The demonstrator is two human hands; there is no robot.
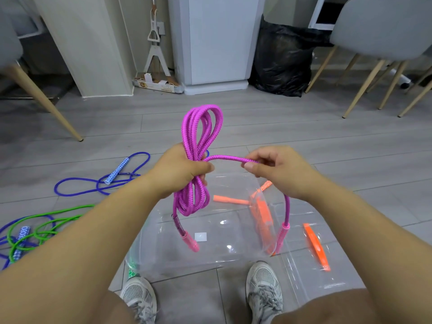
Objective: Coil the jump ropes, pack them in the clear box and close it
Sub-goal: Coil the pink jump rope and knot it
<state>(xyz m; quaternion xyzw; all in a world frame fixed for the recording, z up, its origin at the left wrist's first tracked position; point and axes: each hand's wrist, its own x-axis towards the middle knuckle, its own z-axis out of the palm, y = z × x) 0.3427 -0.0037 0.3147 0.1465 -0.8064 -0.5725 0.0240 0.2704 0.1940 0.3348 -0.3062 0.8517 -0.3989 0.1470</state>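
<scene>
Standing upright in left hand (180, 170): pink rope coil (198, 157).

Small print on cardboard box (159, 85), too blurred to read

Two bare forearms, no sleeves, watch or bands anywhere along them; bare left hand (180, 170) and bare right hand (278, 170), no rings, short plain nails; bare knees at the bottom edge, no trouser cloth over them; pair of light grey mesh running shoes, left shoe (138, 298) and right shoe (264, 288), both low-cut with rounded white rubber toe caps; woven mesh uppers with paler overlay strips; grey laces crossed through the eyelets, tied loosely over the tongues, lace ends lying slack across the tops.
</scene>
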